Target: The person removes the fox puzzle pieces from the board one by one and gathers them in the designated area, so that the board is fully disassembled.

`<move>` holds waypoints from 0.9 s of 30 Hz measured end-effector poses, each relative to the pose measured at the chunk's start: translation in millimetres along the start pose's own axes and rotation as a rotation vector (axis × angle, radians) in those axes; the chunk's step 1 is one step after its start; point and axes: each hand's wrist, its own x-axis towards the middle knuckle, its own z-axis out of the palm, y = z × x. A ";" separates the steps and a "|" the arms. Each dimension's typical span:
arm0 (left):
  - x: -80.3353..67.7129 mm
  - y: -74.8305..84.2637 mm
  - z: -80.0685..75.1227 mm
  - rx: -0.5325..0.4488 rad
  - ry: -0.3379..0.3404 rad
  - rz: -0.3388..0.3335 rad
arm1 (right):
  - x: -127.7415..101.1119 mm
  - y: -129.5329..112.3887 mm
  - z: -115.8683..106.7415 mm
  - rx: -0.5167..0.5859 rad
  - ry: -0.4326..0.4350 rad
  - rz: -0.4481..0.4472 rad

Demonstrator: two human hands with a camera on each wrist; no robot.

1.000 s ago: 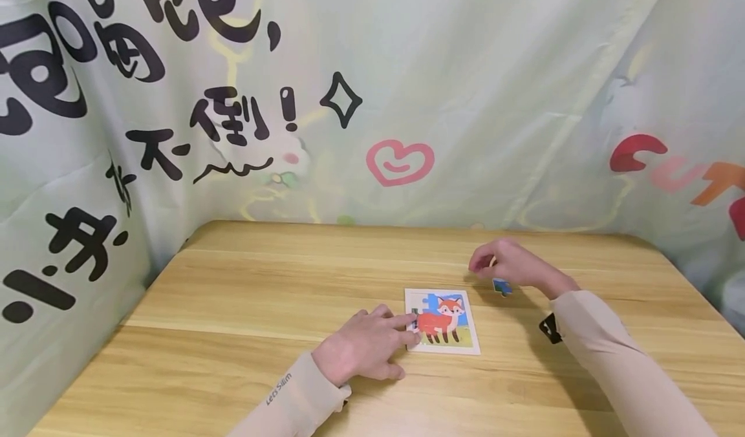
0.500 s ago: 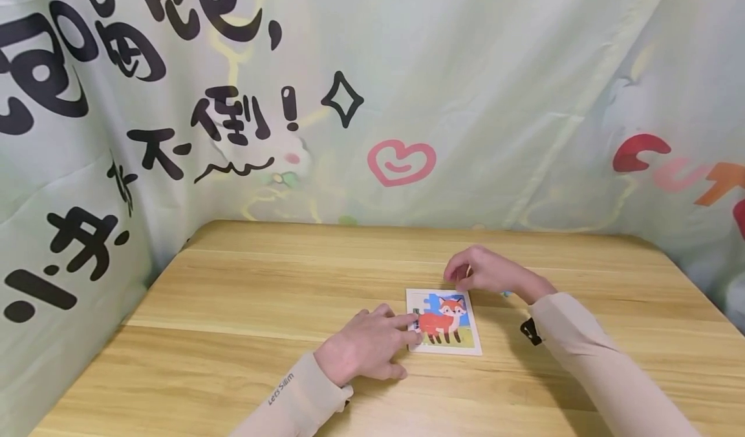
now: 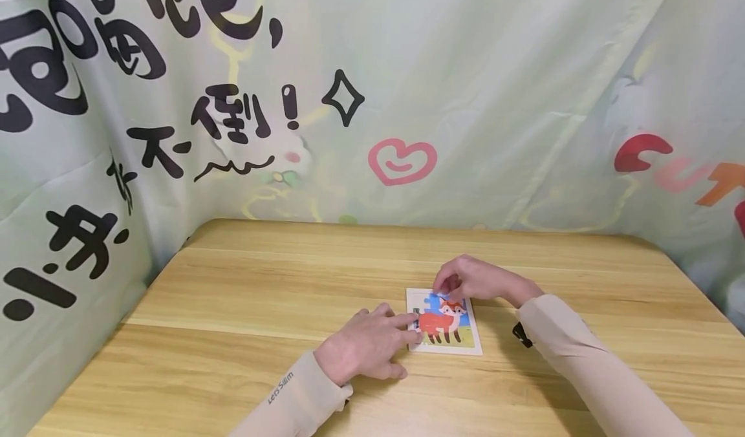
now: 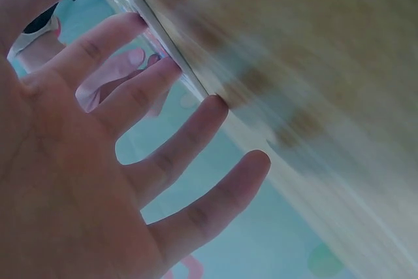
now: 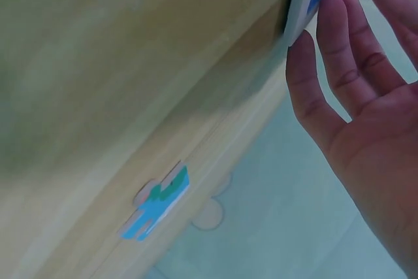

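A square fox jigsaw puzzle in a white frame lies flat on the wooden table, with a bare patch at its upper left corner. My left hand rests beside it, fingers spread, two fingertips on its left edge. In the left wrist view these fingers reach the frame's rim. Bent fingers of my right hand come down on the puzzle's top edge; I cannot tell whether they pinch a piece there. A loose blue and green puzzle piece lies on the table, visible in the right wrist view.
The wooden table reaches back to a printed curtain that hangs behind it and along its sides. Black lettering and a pink heart decorate the cloth.
My right hand has moved left and slightly down from beyond the loose piece to the puzzle's top edge, its forearm now covering that piece in the head view. The left hand stays put.
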 end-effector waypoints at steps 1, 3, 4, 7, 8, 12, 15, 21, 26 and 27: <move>0.1 0.0 0.0 -0.002 0.000 0.000 | 0.3 -0.1 0.1 -0.005 -0.004 -0.003; 0.0 0.2 -0.1 -0.007 -0.002 0.000 | 1.1 -0.1 0.4 -0.021 -0.017 -0.013; 0.0 0.3 0.0 -0.011 -0.003 -0.001 | 1.6 0.0 0.5 -0.035 -0.024 -0.016; -0.1 0.5 0.1 -0.018 -0.006 -0.001 | 3.6 0.0 1.0 -0.080 -0.050 -0.013; -0.1 0.5 0.1 -0.019 -0.006 -0.001 | 4.4 -0.2 1.0 -0.092 -0.058 -0.006; 0.1 0.0 0.0 -0.007 -0.003 0.000 | 7.9 -0.9 1.0 -0.124 -0.074 0.020; 0.1 -0.4 0.0 -0.004 -0.005 0.000 | 9.7 -1.0 1.0 -0.125 -0.079 0.032; -0.3 -0.9 -0.5 0.004 -0.010 -0.001 | 11.1 -0.2 1.5 -0.123 -0.085 0.038; -0.8 -1.0 -0.2 0.003 -0.001 0.001 | 11.4 -2.3 1.6 -0.128 -0.087 0.036; -0.7 -1.1 0.0 -0.002 -0.001 0.001 | 11.2 -3.0 1.7 -0.128 -0.087 0.038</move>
